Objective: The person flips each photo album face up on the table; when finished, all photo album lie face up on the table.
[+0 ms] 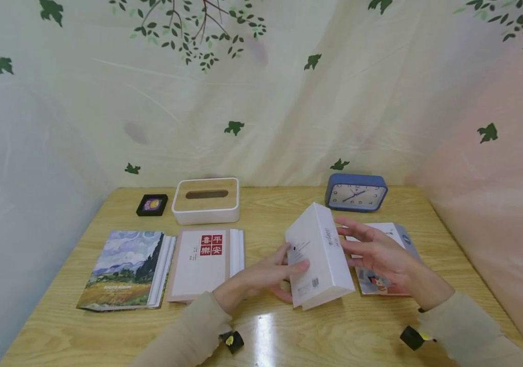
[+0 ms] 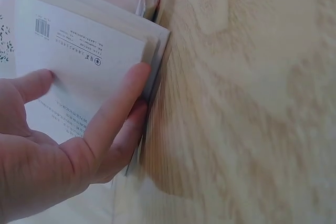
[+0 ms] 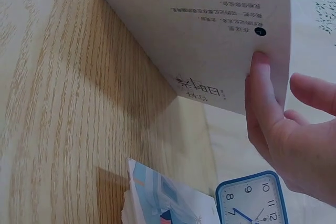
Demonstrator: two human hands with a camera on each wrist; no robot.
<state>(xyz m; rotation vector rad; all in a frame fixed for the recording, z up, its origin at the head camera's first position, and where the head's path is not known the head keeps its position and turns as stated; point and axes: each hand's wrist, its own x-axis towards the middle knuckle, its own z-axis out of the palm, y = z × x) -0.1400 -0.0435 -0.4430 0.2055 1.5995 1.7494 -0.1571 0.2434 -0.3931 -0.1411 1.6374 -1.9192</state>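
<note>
A thick white book stands tilted above the table, back cover and spine in sight in the head view. My left hand holds it by its left side, the thumb lying on the white cover and the other fingers at the page edge. In the left wrist view the barcode on the book shows. On the other side, my right hand has its fingers extended against the book. A fingertip touches the printed cover of the book in the right wrist view, while the thumb stands apart from it.
Behind the right hand lies an illustrated book, partly hidden. A blue alarm clock stands at the back right. Leftward are a landscape photo album, a book with red squares, a tissue box and a small black frame.
</note>
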